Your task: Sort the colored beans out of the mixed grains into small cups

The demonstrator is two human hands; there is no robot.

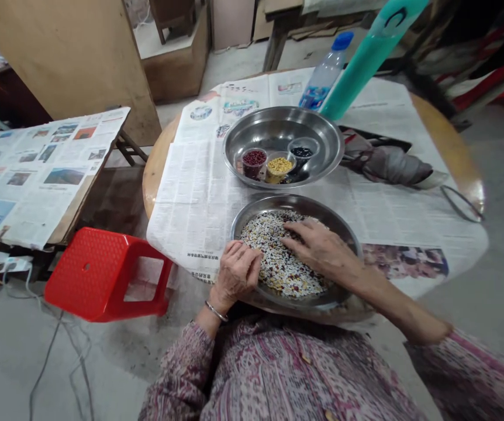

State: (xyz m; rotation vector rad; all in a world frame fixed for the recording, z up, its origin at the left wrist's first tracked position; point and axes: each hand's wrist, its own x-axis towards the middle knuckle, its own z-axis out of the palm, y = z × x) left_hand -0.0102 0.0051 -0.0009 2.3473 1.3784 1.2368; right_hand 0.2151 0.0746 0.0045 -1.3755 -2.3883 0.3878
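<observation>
A steel pan (337, 222) near the table's front edge holds a heap of mixed beans (273, 257), mostly white with dark red and yellow ones. My left hand (237, 272) rests on the pan's left rim, its fingers curled closed over the beans. My right hand (322, 248) lies flat on the heap, fingers stretched toward the left. Behind it, a second steel pan (322, 131) carries three small cups: red beans (254, 159), yellow beans (279, 166) and black beans (301, 152).
Newspaper (194, 199) covers the round wooden table. A water bottle (325, 71) and a teal tube (368, 55) stand at the back, a folded grey umbrella (387, 161) lies to the right. A red plastic stool (103, 272) stands at the left, beside a newspaper-covered bench (37, 169).
</observation>
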